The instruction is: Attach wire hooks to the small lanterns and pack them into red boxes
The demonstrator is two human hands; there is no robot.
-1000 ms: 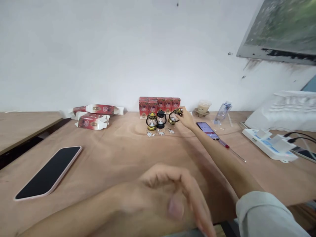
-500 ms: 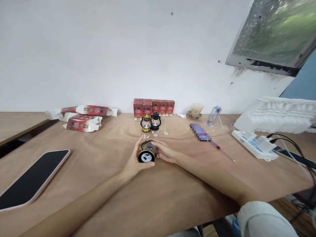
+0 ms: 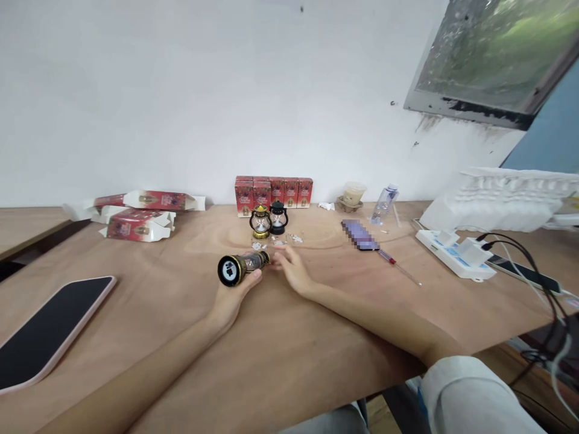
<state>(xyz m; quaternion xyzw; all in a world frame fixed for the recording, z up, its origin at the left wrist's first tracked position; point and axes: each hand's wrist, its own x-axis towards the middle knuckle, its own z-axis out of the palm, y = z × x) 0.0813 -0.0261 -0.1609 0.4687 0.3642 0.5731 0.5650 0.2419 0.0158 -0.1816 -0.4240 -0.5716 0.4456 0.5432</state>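
Observation:
My left hand [image 3: 230, 300] is closed around a small black-and-gold lantern [image 3: 251, 261] from below, its thumb along the near side. The lantern lies tilted on its side, its round black base with a white disc facing me and its top pointing right. Just beyond that top, my right hand [image 3: 294, 271] has its fingers loosely apart; whether a fingertip touches the lantern I cannot tell. Behind them stand a gold lantern [image 3: 261, 222] and a black lantern [image 3: 278, 218], both upright. Small white tags [image 3: 296, 239] lie in front of these.
Red boxes [image 3: 274, 191] line the wall; opened red cartons [image 3: 138, 225] lie left. A large phone [image 3: 54, 328] rests front left. To the right are another phone [image 3: 359, 235], a screwdriver [image 3: 398, 266], a bottle [image 3: 384, 205], a cup [image 3: 353, 194] and a power strip [image 3: 455, 256].
The lantern has turned in my left hand, its base swinging left and its top right. My right hand has come off its side to near its top. The view has shifted slightly.

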